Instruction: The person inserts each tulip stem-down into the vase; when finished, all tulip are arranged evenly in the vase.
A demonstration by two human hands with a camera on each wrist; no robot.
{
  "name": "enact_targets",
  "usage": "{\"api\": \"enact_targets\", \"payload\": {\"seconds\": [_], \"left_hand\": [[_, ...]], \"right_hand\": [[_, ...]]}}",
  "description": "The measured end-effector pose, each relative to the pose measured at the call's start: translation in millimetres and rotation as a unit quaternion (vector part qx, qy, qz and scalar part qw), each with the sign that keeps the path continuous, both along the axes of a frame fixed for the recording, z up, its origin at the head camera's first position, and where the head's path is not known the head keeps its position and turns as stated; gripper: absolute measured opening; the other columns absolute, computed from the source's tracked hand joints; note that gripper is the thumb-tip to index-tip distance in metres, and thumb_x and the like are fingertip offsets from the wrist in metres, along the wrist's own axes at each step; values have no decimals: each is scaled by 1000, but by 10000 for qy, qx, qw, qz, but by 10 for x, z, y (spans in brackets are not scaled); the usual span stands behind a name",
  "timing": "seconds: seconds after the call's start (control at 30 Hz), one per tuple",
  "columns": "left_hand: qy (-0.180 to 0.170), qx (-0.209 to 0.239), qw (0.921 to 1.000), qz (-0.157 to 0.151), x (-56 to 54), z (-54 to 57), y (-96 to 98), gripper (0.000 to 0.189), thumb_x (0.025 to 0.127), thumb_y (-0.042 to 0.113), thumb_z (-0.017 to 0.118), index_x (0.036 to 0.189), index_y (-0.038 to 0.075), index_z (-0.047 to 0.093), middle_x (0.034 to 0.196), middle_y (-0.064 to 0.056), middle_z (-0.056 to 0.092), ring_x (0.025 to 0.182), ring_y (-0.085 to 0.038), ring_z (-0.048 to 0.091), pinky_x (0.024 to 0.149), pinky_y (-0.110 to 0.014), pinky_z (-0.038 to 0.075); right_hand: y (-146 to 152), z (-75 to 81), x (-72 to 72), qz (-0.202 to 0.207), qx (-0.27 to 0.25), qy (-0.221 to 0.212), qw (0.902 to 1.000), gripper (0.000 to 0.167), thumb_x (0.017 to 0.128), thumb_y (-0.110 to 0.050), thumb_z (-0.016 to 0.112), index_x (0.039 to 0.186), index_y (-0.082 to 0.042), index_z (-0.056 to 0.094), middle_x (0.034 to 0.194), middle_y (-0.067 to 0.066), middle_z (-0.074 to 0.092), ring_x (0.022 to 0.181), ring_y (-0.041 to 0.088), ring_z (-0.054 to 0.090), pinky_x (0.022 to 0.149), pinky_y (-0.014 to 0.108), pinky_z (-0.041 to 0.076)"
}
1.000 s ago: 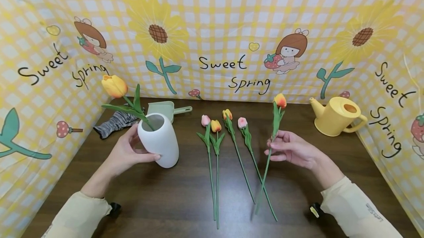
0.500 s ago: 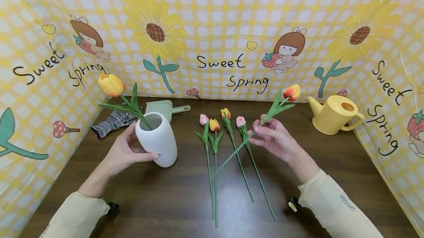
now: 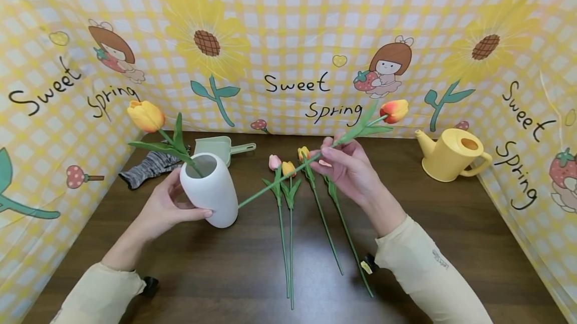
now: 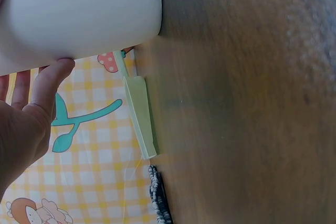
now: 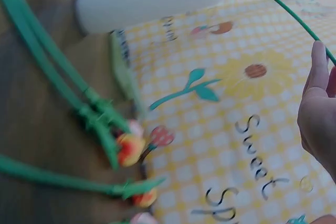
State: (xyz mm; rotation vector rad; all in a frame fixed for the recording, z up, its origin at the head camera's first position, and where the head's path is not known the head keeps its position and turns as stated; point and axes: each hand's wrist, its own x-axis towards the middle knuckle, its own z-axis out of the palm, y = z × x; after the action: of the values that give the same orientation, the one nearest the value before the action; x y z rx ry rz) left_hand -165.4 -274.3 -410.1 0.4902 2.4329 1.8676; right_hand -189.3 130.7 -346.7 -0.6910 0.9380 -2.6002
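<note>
My left hand (image 3: 167, 206) grips the white vase (image 3: 212, 199) round its side, thumb across the front. A yellow-orange tulip (image 3: 146, 116) leans left out of the vase mouth. In my right hand (image 3: 351, 169), fingers and thumb pinch the stem of an orange-red tulip (image 3: 394, 111) just below its leaves. This tulip is steeply tilted, bloom up to the right, and the stem's lower end meets the vase's right side in the head view. The right wrist view shows the held stem (image 5: 294, 17) running up near the vase mouth. The left wrist view shows the vase's base (image 4: 142, 9) close to the tabletop.
Several tulips lie on the dark table (image 3: 216, 274), among them a pink tulip (image 3: 275, 162) and a yellow one (image 3: 303, 153); my right hand partly hides another pink one. Behind are a green dustpan (image 3: 214, 149), a grey knitted item (image 3: 151, 166) and a yellow watering can (image 3: 452, 156).
My right hand has moved left with the orange-red tulip, which has gone from nearly upright to tilted, its stem end swinging left to the vase. The left hand still holds the vase.
</note>
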Motion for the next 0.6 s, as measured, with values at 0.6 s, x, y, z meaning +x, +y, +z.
{"api": "enact_targets", "payload": {"seconds": [0.6], "left_hand": [[-9,-77,10000,33,6,13,-3,91,68,-8,91,144,15,46,131,-10,56,113,-19,62,77,-39,63]], "right_hand": [[-497,364,-124,-602,-216,602,9961,12,88,1,78,94,0,68,91,15,72,94,28,73,86,41,61]]}}
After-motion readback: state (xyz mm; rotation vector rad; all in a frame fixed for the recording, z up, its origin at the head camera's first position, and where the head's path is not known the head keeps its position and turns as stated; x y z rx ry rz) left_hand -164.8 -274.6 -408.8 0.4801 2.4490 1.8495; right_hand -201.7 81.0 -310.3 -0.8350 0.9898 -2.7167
